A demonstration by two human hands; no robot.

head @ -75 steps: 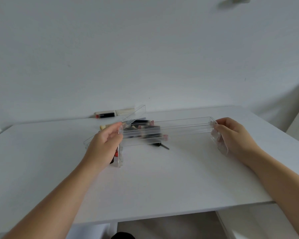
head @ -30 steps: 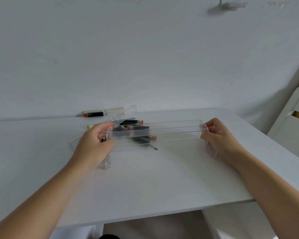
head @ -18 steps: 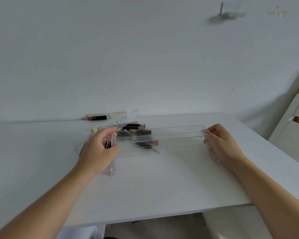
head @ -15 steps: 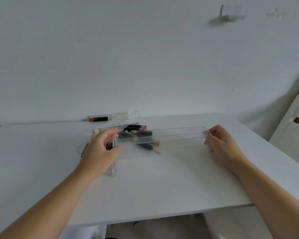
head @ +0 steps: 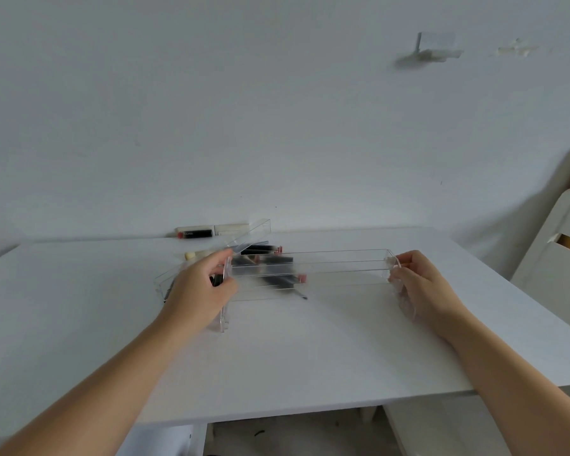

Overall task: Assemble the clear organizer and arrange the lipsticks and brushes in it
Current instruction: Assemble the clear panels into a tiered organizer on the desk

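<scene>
Tray (head: 310,264) held above desk (head: 293,357), long axis left-right | left hand (head: 199,292) grip pinched on its left end panel | right hand (head: 423,286) curled round right end | lipsticks (head: 270,253) behind tray, nearer left hand.

two hands (head: 199,289) (head: 422,286), one long clear tray (head: 310,266), one white table (head: 277,357), one white chair (head: 553,264)

The lipsticks and brushes (head: 270,268) behind the clear tray (head: 310,264) are just dark smeared streaks, so no way to count them or tell which is which. The left hand (head: 199,291) covers the tray's left end and part of the upright clear panel (head: 225,311) there. Both forearms run off the bottom edge, and the chair (head: 560,264) on the right is cut off too.
</scene>
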